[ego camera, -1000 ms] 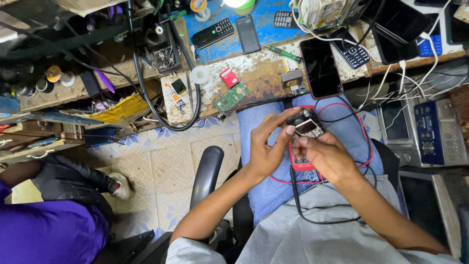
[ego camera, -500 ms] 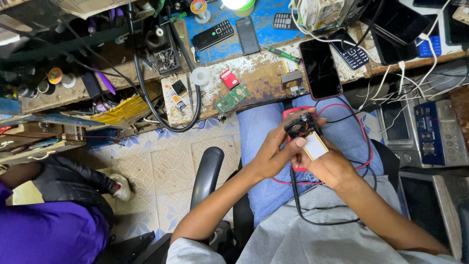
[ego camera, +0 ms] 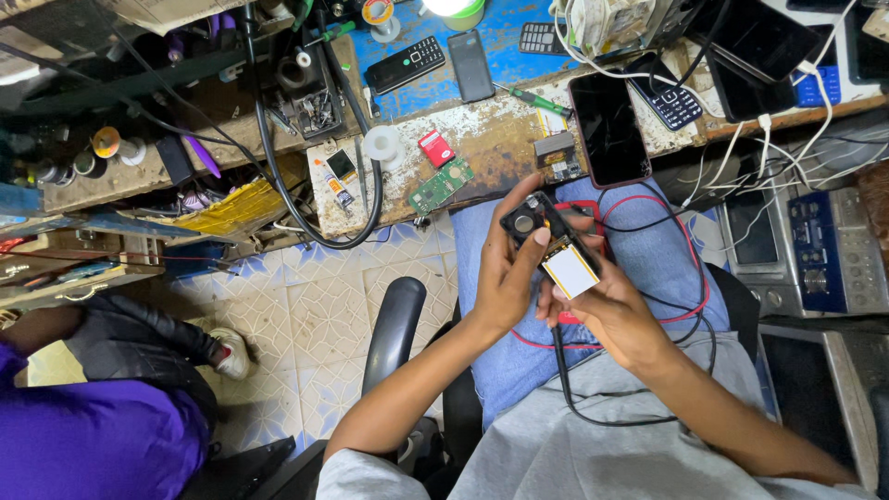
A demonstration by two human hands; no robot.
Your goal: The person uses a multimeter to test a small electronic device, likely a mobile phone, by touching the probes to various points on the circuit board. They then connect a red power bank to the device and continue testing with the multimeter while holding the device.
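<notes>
While a small black device with a flat silver-white battery hanging from it sits above the person's blue-clad lap, the left hand pinches the black part and the right hand cradles the battery from below. Red and black wires loop over the lap to the right. Farther off, a cluttered workbench carries a green circuit board and a dark smartphone.

A phone-repair workshop: at twelve o'clock a worn desk carries phones, a circuit board, a screwdriver and tangled cables.
</notes>
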